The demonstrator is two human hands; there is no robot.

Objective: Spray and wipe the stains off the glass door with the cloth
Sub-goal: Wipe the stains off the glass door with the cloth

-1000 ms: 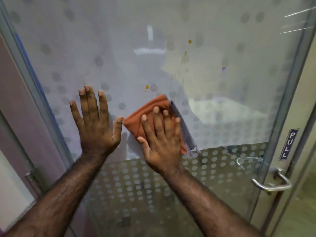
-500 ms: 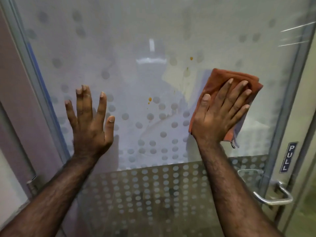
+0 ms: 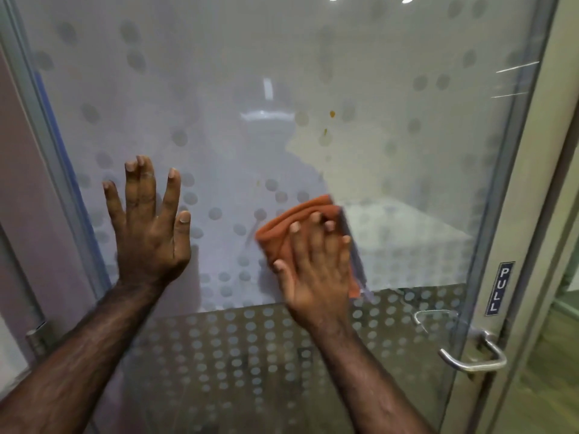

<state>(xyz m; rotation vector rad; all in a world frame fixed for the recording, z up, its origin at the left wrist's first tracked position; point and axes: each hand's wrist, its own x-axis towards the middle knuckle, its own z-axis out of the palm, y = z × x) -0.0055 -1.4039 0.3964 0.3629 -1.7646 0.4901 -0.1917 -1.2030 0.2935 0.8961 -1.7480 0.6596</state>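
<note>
A frosted glass door (image 3: 238,89) with a dotted pattern fills the head view. Two small orange stains (image 3: 332,114) sit on the glass up and right of centre, with a fainter one lower down. My right hand (image 3: 316,270) presses a folded orange cloth (image 3: 275,236) flat against the glass, below and left of the stains. My left hand (image 3: 147,227) rests flat on the glass to the left, fingers spread, holding nothing. No spray bottle is in sight.
A metal lever handle (image 3: 473,358) sticks out at the door's right edge, under a blue PULL sign (image 3: 500,288). The grey door frame (image 3: 47,136) runs down the left side. A hinge fitting (image 3: 36,339) sits at lower left.
My right hand swept the cloth from the upper right of the glass down and left to the middle. The purple spot seen earlier at the right is gone. My left hand stayed put.
</note>
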